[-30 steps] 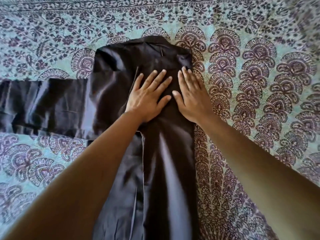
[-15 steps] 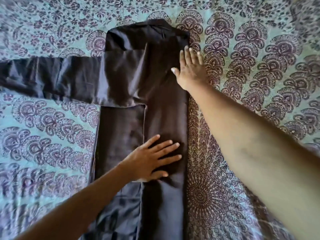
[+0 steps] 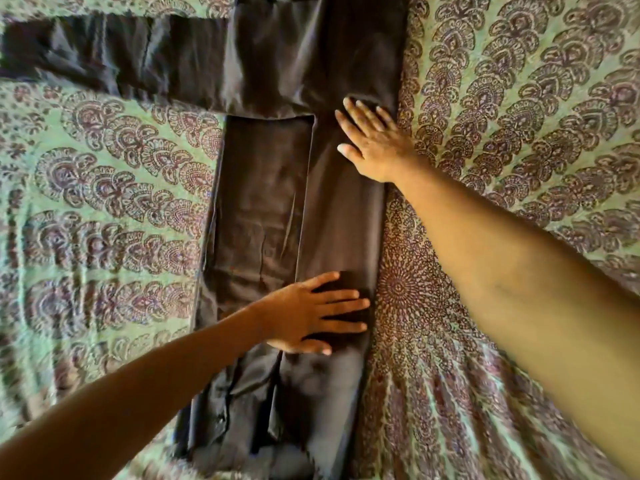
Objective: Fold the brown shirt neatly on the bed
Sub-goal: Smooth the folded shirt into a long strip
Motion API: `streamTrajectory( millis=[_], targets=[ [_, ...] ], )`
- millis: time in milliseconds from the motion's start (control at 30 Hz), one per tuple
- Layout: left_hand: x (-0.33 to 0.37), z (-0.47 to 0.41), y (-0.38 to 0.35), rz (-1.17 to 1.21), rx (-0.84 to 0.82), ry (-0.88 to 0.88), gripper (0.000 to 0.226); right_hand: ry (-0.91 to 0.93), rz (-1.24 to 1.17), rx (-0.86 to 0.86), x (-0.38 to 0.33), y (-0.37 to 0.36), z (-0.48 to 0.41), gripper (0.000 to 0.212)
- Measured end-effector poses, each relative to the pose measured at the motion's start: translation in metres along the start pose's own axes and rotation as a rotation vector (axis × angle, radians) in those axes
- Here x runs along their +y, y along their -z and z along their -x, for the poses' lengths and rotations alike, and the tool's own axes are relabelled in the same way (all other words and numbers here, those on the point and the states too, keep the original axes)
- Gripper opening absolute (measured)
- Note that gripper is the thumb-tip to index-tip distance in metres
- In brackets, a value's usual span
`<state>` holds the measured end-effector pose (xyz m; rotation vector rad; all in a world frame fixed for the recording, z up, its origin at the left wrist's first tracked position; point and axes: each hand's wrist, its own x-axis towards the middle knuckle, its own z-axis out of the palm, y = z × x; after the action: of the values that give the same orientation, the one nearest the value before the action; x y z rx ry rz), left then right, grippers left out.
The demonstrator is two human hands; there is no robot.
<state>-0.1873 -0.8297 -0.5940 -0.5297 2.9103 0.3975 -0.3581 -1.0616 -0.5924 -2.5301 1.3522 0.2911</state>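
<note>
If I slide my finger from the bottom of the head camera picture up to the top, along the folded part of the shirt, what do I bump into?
The shirt's bottom hem → the left hand pressed flat → the right hand pressed flat → the sleeve stretched out to the left across the bedspread.

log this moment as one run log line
step: smoothing folded panel | left hand: flat, low on brown shirt | right hand: flat, higher up | sleeve: spread left, unfolded | bedspread
</note>
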Motion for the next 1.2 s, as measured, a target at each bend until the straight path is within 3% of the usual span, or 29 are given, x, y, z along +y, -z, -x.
streamTrajectory(
  millis=[167, 300, 433, 533, 767, 867, 933, 1033, 1200],
  targets=[
    [0.043, 0.022, -0.005, -0.016, 0.009, -0.179, 0.058, -0.085, 0.009, -0.088, -0.018, 0.014, 0.001, 0.058],
    [0.001, 0.001, 0.021, 0.02, 0.109, 0.182, 0.059, 0.009, -0.155, 0.157, -0.044, 0.008, 0.04, 0.06],
    [0.003, -0.002, 0.009, -0.063, 0.047, 0.204, 0.063, 0.065, -0.214, 0.057, -0.069, -0.026, 0.091, 0.071],
    [0.051, 0.013, -0.012, 0.005, 0.055, 0.137, 0.064, -0.011, -0.051, -0.001, -0.076, -0.04, 0.102, 0.07],
    [0.168, 0.071, -0.052, 0.079, -0.057, -0.144, 0.065, -0.078, 0.022, -0.097, -0.082, -0.032, 0.097, 0.063],
    [0.155, 0.062, -0.034, 0.075, -0.009, -0.144, 0.06, -0.08, 0.028, -0.085, -0.087, -0.026, 0.1, 0.064],
    [0.121, 0.04, -0.013, 0.062, 0.082, 0.022, 0.061, -0.068, -0.005, 0.001, -0.093, -0.025, 0.108, 0.064],
    [0.074, 0.017, 0.004, -0.018, 0.083, 0.179, 0.063, -0.038, -0.051, 0.077, -0.105, -0.035, 0.128, 0.063],
    [0.108, 0.025, -0.029, -0.033, 0.058, 0.061, 0.064, -0.083, -0.016, 0.031, -0.108, -0.057, 0.142, 0.063]
  ],
)
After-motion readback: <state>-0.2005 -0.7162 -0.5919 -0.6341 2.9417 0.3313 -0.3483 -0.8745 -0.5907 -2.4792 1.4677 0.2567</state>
